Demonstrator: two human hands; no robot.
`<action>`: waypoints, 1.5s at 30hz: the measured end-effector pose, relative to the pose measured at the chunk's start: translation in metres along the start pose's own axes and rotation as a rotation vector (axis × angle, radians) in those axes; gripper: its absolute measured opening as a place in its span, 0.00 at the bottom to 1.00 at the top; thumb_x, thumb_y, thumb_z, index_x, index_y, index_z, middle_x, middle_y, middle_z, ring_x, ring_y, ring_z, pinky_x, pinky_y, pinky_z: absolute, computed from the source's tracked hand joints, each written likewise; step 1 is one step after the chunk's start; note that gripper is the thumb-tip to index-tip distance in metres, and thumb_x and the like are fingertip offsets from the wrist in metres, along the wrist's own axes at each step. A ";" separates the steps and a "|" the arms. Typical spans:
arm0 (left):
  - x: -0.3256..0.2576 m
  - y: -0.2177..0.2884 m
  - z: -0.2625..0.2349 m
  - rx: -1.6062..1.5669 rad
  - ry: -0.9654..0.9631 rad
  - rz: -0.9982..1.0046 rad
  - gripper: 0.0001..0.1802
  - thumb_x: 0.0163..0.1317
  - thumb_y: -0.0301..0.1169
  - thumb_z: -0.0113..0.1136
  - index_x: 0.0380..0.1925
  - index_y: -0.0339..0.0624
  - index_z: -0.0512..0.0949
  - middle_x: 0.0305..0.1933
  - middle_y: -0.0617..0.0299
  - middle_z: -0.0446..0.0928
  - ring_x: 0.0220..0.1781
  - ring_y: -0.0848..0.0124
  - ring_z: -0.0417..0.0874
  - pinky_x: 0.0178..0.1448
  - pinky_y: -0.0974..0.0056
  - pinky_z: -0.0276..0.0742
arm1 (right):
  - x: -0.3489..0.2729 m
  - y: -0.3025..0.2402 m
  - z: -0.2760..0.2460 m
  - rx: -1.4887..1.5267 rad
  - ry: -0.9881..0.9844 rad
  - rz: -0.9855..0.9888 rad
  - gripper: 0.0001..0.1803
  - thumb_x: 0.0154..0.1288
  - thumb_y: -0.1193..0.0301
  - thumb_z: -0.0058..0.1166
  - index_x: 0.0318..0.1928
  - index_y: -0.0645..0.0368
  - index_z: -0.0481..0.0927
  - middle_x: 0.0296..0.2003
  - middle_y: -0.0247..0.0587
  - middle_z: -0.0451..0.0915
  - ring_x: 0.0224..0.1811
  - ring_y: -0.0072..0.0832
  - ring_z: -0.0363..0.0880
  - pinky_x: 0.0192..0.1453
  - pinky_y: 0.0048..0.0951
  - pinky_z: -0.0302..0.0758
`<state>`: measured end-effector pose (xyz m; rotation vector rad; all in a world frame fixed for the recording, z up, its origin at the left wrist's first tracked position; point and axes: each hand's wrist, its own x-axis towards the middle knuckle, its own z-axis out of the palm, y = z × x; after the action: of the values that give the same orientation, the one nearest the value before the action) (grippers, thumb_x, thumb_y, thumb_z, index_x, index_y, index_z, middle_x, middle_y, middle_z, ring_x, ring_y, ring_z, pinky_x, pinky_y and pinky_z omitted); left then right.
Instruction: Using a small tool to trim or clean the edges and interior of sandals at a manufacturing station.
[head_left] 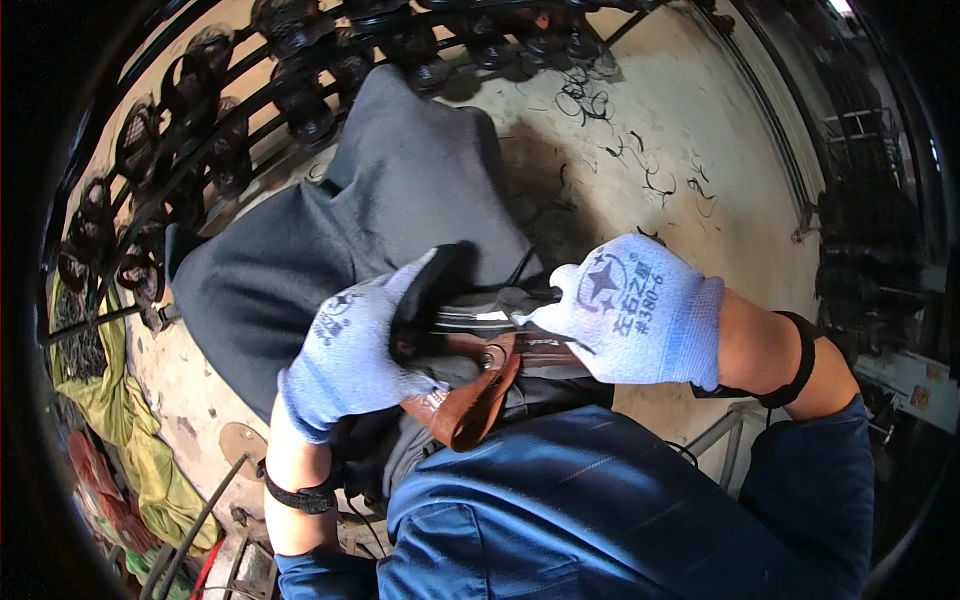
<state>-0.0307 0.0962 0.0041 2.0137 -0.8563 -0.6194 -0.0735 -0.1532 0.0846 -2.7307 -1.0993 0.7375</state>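
Brown leather piece, looped over, sits above the wearer's lap, between the two gloved hands. Taken as the landmark for the rest.

Left hand: on the left of the leather piece, holding it. Thumb pressed onto it; one finger spread out, pointing above it; remaining fingers hidden.

Right hand: to the right of the leather piece and a little above. Thumb and forefinger pinching a small dark part; cannot tell what it is. Other fingers curled in.

Glossy black strip just above the leather piece, between the hands. Dark grey cloth spread beyond it. Blue garment below. Black scraps on the floor, well above and right; rack of dark items above and left.
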 end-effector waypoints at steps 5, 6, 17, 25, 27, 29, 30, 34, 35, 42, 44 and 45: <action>-0.049 -0.042 -0.006 -0.267 0.121 -0.137 0.49 0.41 0.37 0.77 0.64 0.38 0.64 0.56 0.49 0.76 0.56 0.63 0.79 0.60 0.62 0.72 | 0.047 -0.020 -0.007 0.050 -0.183 0.048 0.13 0.61 0.65 0.47 0.36 0.57 0.81 0.30 0.47 0.82 0.35 0.39 0.83 0.39 0.38 0.77; -0.054 -0.043 -0.003 -0.265 0.134 -0.144 0.49 0.41 0.37 0.77 0.64 0.38 0.64 0.56 0.49 0.76 0.56 0.63 0.79 0.60 0.62 0.72 | 0.056 -0.025 -0.006 0.044 -0.184 0.035 0.13 0.61 0.65 0.47 0.36 0.57 0.81 0.30 0.47 0.82 0.35 0.39 0.83 0.39 0.38 0.77; -0.100 -0.041 0.014 -0.474 0.381 -0.262 0.50 0.47 0.36 0.74 0.68 0.39 0.56 0.57 0.50 0.76 0.57 0.64 0.78 0.59 0.63 0.71 | 0.031 -0.004 -0.006 0.122 0.380 -0.070 0.15 0.54 0.68 0.56 0.45 0.49 0.79 0.26 0.37 0.75 0.23 0.31 0.76 0.27 0.30 0.71; -0.088 -0.040 0.017 -0.176 0.589 -0.162 0.41 0.49 0.26 0.67 0.65 0.43 0.63 0.58 0.50 0.74 0.54 0.57 0.80 0.54 0.63 0.76 | 0.075 -0.042 -0.011 -0.123 0.172 -0.176 0.18 0.53 0.58 0.59 0.44 0.50 0.81 0.34 0.41 0.78 0.30 0.33 0.79 0.32 0.33 0.73; -0.091 -0.040 0.015 -0.230 0.651 -0.167 0.41 0.48 0.26 0.68 0.65 0.40 0.63 0.58 0.52 0.75 0.53 0.61 0.81 0.54 0.64 0.75 | 0.072 -0.038 -0.023 -0.063 0.198 -0.078 0.22 0.53 0.55 0.60 0.48 0.50 0.80 0.36 0.42 0.79 0.32 0.35 0.80 0.33 0.33 0.74; -0.086 -0.042 0.008 -0.642 0.820 -0.155 0.43 0.46 0.26 0.72 0.63 0.31 0.63 0.57 0.56 0.76 0.50 0.70 0.81 0.55 0.67 0.75 | 0.053 -0.021 -0.035 0.044 0.227 0.104 0.31 0.49 0.51 0.63 0.52 0.51 0.79 0.38 0.42 0.79 0.34 0.37 0.80 0.37 0.34 0.76; -0.089 -0.045 -0.005 -0.762 0.784 -0.162 0.42 0.47 0.26 0.72 0.62 0.27 0.63 0.56 0.54 0.76 0.50 0.70 0.80 0.56 0.67 0.74 | 0.039 -0.008 -0.036 0.112 0.178 0.129 0.34 0.47 0.51 0.66 0.54 0.53 0.77 0.41 0.45 0.79 0.36 0.41 0.81 0.42 0.36 0.77; -0.038 -0.033 -0.064 -0.395 0.625 -0.106 0.38 0.48 0.29 0.72 0.60 0.33 0.68 0.56 0.56 0.76 0.55 0.71 0.77 0.59 0.67 0.71 | 0.006 0.038 0.014 0.663 0.302 0.424 0.28 0.49 0.67 0.66 0.51 0.64 0.76 0.43 0.50 0.81 0.43 0.40 0.81 0.49 0.33 0.76; -0.019 -0.031 -0.076 -0.415 0.598 -0.097 0.38 0.48 0.28 0.71 0.61 0.34 0.67 0.56 0.56 0.76 0.56 0.71 0.76 0.60 0.67 0.70 | 0.002 0.047 0.032 0.764 0.477 0.440 0.25 0.50 0.71 0.64 0.50 0.66 0.75 0.42 0.48 0.82 0.43 0.34 0.81 0.49 0.31 0.75; 0.034 -0.036 -0.112 -0.219 0.815 0.014 0.38 0.51 0.18 0.59 0.65 0.30 0.61 0.68 0.51 0.64 0.69 0.65 0.64 0.71 0.62 0.59 | 0.019 0.162 0.072 1.927 1.090 0.582 0.15 0.61 0.76 0.54 0.48 0.68 0.77 0.34 0.36 0.82 0.30 0.22 0.78 0.34 0.25 0.73; 0.016 -0.043 -0.099 -0.517 0.832 -0.125 0.36 0.55 0.20 0.57 0.66 0.31 0.60 0.69 0.52 0.63 0.69 0.64 0.64 0.70 0.62 0.60 | 0.039 0.235 0.078 1.244 1.155 0.544 0.14 0.60 0.66 0.61 0.43 0.60 0.81 0.26 0.30 0.79 0.17 0.18 0.70 0.18 0.21 0.62; 0.002 -0.055 -0.091 -0.416 0.867 -0.140 0.35 0.56 0.21 0.56 0.66 0.31 0.59 0.69 0.53 0.62 0.69 0.64 0.64 0.69 0.62 0.61 | 0.074 0.236 0.039 1.713 1.228 0.759 0.13 0.57 0.63 0.63 0.40 0.54 0.82 0.22 0.27 0.76 0.13 0.17 0.64 0.16 0.21 0.57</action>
<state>0.0510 0.1635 0.0054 1.7038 -0.0532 0.0439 0.1014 -0.2788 -0.0427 -1.2797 0.6782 -0.1589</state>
